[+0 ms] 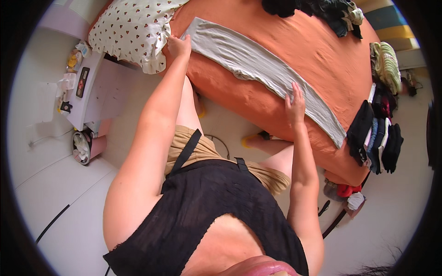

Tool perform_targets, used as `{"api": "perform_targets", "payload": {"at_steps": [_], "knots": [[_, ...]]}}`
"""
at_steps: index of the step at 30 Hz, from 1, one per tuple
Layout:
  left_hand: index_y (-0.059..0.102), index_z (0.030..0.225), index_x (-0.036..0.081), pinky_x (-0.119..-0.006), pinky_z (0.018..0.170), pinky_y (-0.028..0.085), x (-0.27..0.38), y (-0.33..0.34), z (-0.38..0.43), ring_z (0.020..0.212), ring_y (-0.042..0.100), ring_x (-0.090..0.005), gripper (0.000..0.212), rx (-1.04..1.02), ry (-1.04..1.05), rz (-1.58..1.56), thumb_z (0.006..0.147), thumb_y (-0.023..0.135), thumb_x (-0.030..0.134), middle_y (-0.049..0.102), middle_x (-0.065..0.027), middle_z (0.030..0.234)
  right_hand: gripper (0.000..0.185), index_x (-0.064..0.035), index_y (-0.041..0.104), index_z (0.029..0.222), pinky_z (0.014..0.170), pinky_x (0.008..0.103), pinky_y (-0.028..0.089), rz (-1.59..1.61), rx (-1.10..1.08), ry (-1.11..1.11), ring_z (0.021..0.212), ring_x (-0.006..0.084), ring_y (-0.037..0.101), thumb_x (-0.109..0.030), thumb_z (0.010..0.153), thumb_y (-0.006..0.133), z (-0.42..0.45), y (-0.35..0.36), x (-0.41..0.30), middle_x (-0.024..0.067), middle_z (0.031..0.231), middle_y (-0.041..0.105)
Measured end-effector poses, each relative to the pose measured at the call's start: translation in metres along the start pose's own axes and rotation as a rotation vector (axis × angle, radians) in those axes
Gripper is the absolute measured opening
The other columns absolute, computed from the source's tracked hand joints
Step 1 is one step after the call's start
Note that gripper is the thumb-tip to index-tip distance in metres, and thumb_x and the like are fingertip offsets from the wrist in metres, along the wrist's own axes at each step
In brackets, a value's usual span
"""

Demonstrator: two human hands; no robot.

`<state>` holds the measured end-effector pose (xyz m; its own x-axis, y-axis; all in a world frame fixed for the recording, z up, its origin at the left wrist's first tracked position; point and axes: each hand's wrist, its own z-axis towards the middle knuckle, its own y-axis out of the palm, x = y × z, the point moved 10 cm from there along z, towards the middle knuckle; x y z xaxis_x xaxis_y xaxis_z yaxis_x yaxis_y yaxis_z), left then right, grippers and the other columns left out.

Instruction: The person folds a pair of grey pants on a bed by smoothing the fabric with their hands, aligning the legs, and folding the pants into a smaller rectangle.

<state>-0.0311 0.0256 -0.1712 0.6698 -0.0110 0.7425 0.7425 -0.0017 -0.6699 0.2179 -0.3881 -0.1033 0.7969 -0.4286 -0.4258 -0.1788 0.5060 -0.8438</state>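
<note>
A light grey cloth (241, 51), folded into a long narrow strip, lies along the near side of a bed with an orange sheet (331, 58). At the strip's left end is my left hand (179, 45), its thumb by the cloth's corner; whether the fingers pinch the fabric cannot be made out. My right hand (296, 105) rests on the near edge of the strip towards its right part, fingers extended and holding nothing. Some wrinkles run along the cloth, and its near edge is bunched around the middle.
A heart-patterned pillow (131, 31) lies beside my left hand. Dark clothes (324, 13) are heaped at the bed's far side. Folded garments (376, 145) stand in a row at the right edge. On the left are a small white desk (90, 79) and a waste bin (82, 148).
</note>
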Motion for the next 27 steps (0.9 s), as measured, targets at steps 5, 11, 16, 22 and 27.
{"api": "perform_targets", "payload": {"at_steps": [5, 11, 16, 22, 27], "knots": [[0.048, 0.103, -0.006, -0.039, 0.081, 0.046, -0.023, 0.007, -0.016, 0.093, 0.058, -0.0336, 0.06, 0.005, -0.259, -0.115, 0.066, 0.072, 0.036, 0.056, -0.0226, 0.103, 0.027, -0.0041, 0.055, 0.106, 0.083, 0.0367, 0.046, 0.135, -0.168, 0.116, 0.1, 0.0323, 0.056, -0.003, 0.08, 0.053, -0.087, -0.022, -0.023, 0.0162, 0.107, 0.057], [0.056, 0.084, -0.009, -0.034, 0.069, 0.047, -0.032, 0.063, -0.036, 0.078, 0.061, -0.0239, 0.046, -0.224, -0.395, -0.671, 0.063, 0.077, 0.026, 0.062, -0.0165, 0.086, 0.016, -0.0043, 0.062, 0.095, 0.072, 0.0307, 0.049, 0.082, -0.276, 0.132, 0.082, 0.0225, 0.062, -0.003, 0.08, 0.057, -0.178, 0.001, -0.027, 0.0115, 0.092, 0.062], [0.061, 0.09, -0.002, -0.033, 0.066, 0.047, -0.022, 0.063, -0.043, 0.072, 0.061, -0.0216, 0.038, -0.133, -0.36, -0.766, 0.061, 0.077, 0.016, 0.064, -0.0127, 0.085, 0.014, -0.0059, 0.063, 0.093, 0.07, 0.0344, 0.049, 0.16, -0.37, 0.365, 0.08, 0.0278, 0.062, -0.009, 0.08, 0.058, -0.185, 0.022, -0.017, 0.0141, 0.088, 0.063], [0.061, 0.094, 0.002, -0.039, 0.073, 0.048, 0.023, 0.039, -0.043, 0.082, 0.063, -0.0302, 0.037, 0.001, 0.011, -0.535, 0.064, 0.07, 0.023, 0.065, -0.0148, 0.088, 0.017, -0.0039, 0.063, 0.097, 0.071, 0.0315, 0.05, 0.076, -0.537, 0.368, 0.079, 0.0254, 0.064, -0.01, 0.082, 0.056, -0.193, 0.038, -0.018, 0.0153, 0.089, 0.065], [0.061, 0.093, 0.006, -0.034, 0.067, 0.048, 0.083, 0.024, -0.076, 0.074, 0.063, -0.0235, 0.023, -0.071, 0.303, -0.695, 0.074, 0.065, 0.017, 0.066, -0.0105, 0.082, 0.02, -0.0033, 0.061, 0.1, 0.073, 0.0324, 0.05, 0.041, -0.641, 0.363, 0.082, 0.0269, 0.063, -0.009, 0.082, 0.057, -0.189, 0.052, -0.02, 0.0154, 0.091, 0.065]]}}
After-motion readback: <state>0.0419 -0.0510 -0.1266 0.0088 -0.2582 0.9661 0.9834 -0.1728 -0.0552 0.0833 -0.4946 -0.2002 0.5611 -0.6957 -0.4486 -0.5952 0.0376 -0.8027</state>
